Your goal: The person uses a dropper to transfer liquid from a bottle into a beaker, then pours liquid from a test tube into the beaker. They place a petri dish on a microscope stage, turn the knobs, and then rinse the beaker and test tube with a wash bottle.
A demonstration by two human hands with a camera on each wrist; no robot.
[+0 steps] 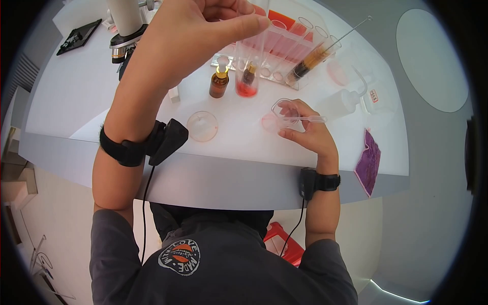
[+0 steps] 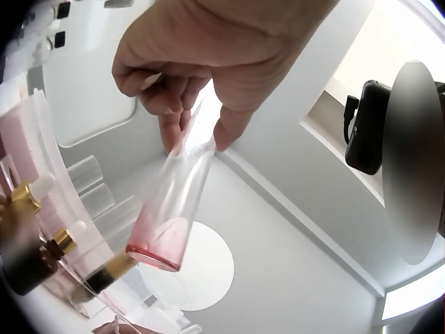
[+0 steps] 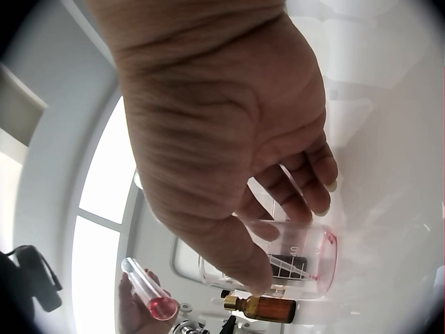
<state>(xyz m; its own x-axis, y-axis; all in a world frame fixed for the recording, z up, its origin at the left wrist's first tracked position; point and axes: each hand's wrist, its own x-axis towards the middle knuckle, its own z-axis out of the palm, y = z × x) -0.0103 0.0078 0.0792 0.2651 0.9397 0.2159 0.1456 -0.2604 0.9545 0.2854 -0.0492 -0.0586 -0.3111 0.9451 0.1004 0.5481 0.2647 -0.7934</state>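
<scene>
My left hand [image 1: 195,38] pinches the top of a clear tube [image 1: 247,76] between thumb and fingers; red liquid lies in its bottom. In the left wrist view the left hand [image 2: 215,62] holds the tube [image 2: 170,219] by its rim, slightly tilted. The right hand [image 1: 310,133] has thumb and fingers curled around a small clear beaker [image 1: 274,123] at the table's near side. A clear plastic dropper [image 1: 312,119] leans out over its rim. The right wrist view shows the right hand [image 3: 222,146] on the graduated beaker [image 3: 323,264], with reddish traces near its base.
Behind stand a brown dropper bottle [image 1: 218,86], a rack [image 1: 290,85] of tubes with a brush, and a microscope [image 1: 124,30]. A petri dish [image 1: 202,126] lies between the forearms. Right are a wash bottle [image 1: 341,103] and a purple cloth [image 1: 368,162].
</scene>
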